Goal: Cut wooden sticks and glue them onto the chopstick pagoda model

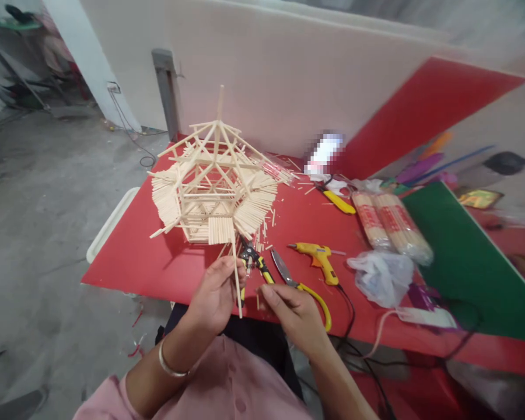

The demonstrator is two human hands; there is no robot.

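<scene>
My left hand (215,291) is closed, thumb and fingers pinching a thin wooden stick (237,291) that slants down toward me. The stick's far end meets the lower front of a pavilion-like model (219,169) built of pale sticks, with a tall spike on top and sloping fans of close-set sticks around it. To the right, my right hand (294,312) is closed, thumb against fingertips; whatever it pinches is too small to make out. Black-and-yellow pliers (262,267) lie behind both hands, partly hidden. Yellow-handled scissors (284,269) lie just beyond my right hand.
On the red tabletop (135,262) are a yellow glue gun (319,256) with its cord, cut stick scraps, a yellow-handled tool (339,201), bagged stick bundles (398,224) and a clear plastic bag (380,277). A lit phone (326,153) leans at the back. A green board (468,256) lies right.
</scene>
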